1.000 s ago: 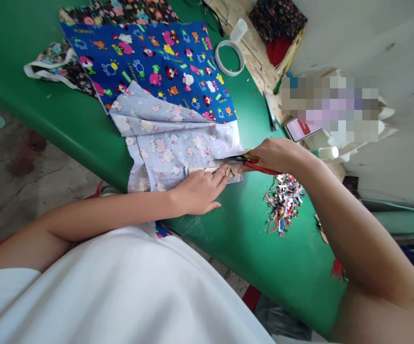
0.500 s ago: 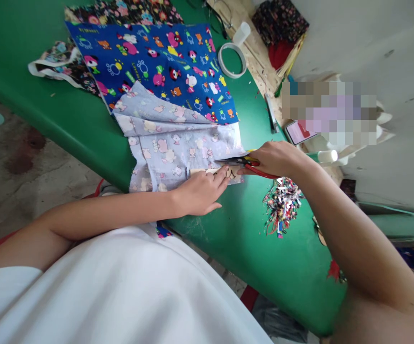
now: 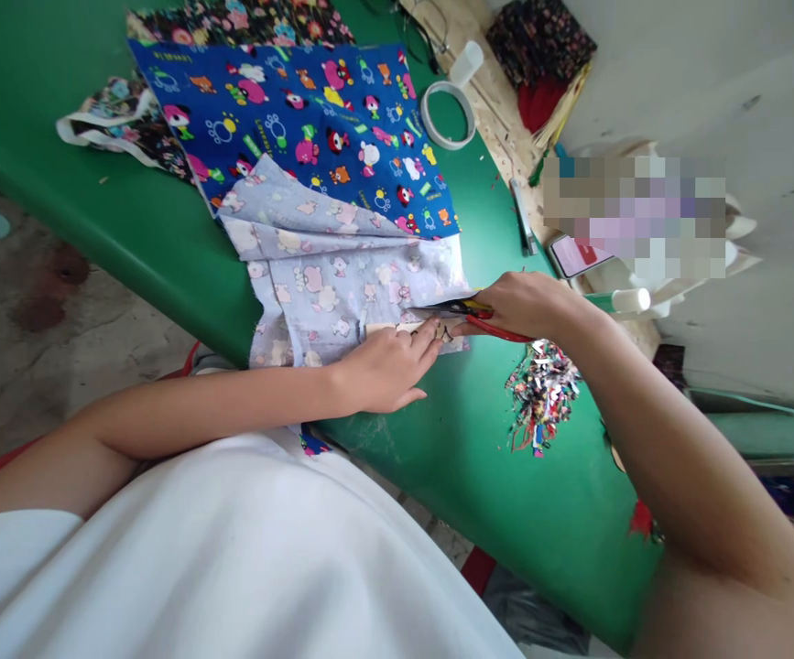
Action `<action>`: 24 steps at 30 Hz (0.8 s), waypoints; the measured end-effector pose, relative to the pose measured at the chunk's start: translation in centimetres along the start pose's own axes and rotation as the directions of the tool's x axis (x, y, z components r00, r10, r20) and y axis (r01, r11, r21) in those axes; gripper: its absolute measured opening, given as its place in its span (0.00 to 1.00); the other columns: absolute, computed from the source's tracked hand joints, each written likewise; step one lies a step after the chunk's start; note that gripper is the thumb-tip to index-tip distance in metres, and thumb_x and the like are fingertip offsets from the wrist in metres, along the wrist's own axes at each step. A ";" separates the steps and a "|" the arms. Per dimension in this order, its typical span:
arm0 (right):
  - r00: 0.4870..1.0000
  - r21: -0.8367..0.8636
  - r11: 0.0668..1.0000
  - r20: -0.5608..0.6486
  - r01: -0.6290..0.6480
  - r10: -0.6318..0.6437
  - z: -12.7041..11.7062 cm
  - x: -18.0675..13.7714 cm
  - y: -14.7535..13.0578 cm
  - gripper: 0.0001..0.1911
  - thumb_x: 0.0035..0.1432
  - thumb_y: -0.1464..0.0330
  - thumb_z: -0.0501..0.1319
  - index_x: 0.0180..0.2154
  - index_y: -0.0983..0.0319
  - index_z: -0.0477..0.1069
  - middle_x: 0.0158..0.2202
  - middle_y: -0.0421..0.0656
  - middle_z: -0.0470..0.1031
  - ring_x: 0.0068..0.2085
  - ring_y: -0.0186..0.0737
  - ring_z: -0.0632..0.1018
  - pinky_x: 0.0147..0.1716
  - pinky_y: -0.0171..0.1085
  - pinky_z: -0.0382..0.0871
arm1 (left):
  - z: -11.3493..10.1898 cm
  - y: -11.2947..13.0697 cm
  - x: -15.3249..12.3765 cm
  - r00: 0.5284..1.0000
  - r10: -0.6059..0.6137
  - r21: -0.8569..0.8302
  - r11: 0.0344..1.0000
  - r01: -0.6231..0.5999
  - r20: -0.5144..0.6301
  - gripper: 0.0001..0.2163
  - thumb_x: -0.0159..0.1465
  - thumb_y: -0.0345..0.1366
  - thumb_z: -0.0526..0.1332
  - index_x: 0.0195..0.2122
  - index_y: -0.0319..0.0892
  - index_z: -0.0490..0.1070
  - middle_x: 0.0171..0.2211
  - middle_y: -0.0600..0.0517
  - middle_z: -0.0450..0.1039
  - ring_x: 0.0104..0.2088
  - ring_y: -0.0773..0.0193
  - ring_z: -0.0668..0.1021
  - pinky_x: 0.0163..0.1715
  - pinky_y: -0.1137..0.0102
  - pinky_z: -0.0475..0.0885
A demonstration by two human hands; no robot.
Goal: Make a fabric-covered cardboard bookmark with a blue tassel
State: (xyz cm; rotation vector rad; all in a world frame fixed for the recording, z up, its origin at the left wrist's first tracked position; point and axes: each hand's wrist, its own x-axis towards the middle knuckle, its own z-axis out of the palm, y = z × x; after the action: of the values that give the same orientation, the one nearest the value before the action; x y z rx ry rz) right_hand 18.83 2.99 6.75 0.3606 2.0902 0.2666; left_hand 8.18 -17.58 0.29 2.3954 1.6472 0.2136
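Note:
A pale lilac cloth (image 3: 328,284) printed with small animals lies folded on the green table (image 3: 506,485). My left hand (image 3: 383,366) presses flat on its near edge, fingers stretched over a tan pattern piece (image 3: 397,327). My right hand (image 3: 530,304) is closed on red-handled scissors (image 3: 479,316) whose blades meet the cloth's right edge beside my left fingertips. A blue cartoon-print cloth (image 3: 314,119) lies under and beyond the lilac one.
A heap of small fabric scraps (image 3: 540,389) sits right of the cloth. A tape roll (image 3: 447,114), a clear cup (image 3: 466,62), a phone (image 3: 571,254) and dark floral fabrics (image 3: 232,20) lie further back. The table's near edge drops to a concrete floor (image 3: 39,339).
Almost nothing has moved. The scissors have crept slightly left along the cloth's edge, and my left hand stays pressed in place.

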 end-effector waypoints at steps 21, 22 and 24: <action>1.000 0.003 1.000 0.020 -0.005 0.004 -0.2 -0.1 -0.1 0.30 0.63 0.45 0.50 0.42 0.61 0.77 0.34 0.53 0.80 0.33 0.47 0.78 0.25 0.37 0.53 | 0.2 0.0 0.1 1.000 -0.007 0.008 1.000 0.007 -0.012 0.31 0.70 0.50 0.52 0.67 0.32 0.57 0.68 0.30 0.52 0.47 0.50 0.79 0.39 0.63 0.69; 1.000 0.004 1.000 0.018 -0.007 0.007 -0.2 -0.1 -0.1 0.31 0.63 0.44 0.49 0.42 0.61 0.77 0.34 0.53 0.80 0.34 0.48 0.78 0.26 0.37 0.52 | 0.2 0.0 0.1 1.000 -0.005 0.009 1.000 0.006 -0.014 0.31 0.70 0.50 0.52 0.67 0.32 0.57 0.68 0.29 0.52 0.47 0.50 0.79 0.39 0.63 0.69; 1.000 0.006 1.000 0.013 -0.009 0.009 -0.3 -0.1 -0.2 0.34 0.61 0.41 0.48 0.42 0.62 0.77 0.35 0.54 0.80 0.34 0.49 0.78 0.26 0.37 0.52 | 0.1 0.0 0.1 1.000 -0.003 0.012 1.000 0.003 -0.014 0.31 0.70 0.50 0.52 0.67 0.32 0.57 0.68 0.29 0.52 0.47 0.49 0.79 0.40 0.63 0.69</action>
State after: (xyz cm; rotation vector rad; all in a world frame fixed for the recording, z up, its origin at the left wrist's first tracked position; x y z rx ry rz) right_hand 18.59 2.76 6.89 0.3742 2.0773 0.2623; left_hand 8.27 -17.54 0.19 2.4054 1.6625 0.2218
